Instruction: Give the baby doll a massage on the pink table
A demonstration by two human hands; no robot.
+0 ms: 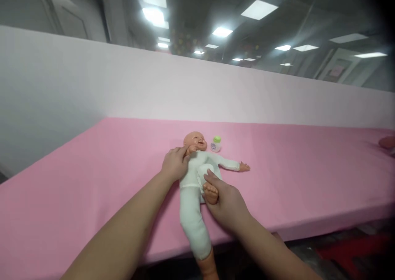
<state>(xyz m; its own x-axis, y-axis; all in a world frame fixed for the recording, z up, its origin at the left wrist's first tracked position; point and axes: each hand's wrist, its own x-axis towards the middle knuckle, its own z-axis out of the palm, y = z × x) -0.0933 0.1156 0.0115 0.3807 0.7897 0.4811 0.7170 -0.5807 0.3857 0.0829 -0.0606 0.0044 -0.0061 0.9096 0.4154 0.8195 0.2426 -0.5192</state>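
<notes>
A baby doll (194, 173) in pale mint clothing lies on its back, head toward the wall. My left hand (175, 163) is closed around the doll's arm on the left side, by its small hand near the chin. With my right hand (230, 204) I grip one of the doll's legs near the bare foot (210, 192), the knee bent up toward the belly. The other leg (191, 216) hangs down past the table's front edge. Beside the doll's head stands a small clear bottle (215, 144) with a green cap. The doll's other arm stretches out to the right.
A pink-covered table (293, 169) lies under the doll, with a white low wall (197, 88) behind it. At the far right edge is a partly visible reddish-brown object (386, 143). Above the wall, a dark glassy surface shows bright ceiling lights.
</notes>
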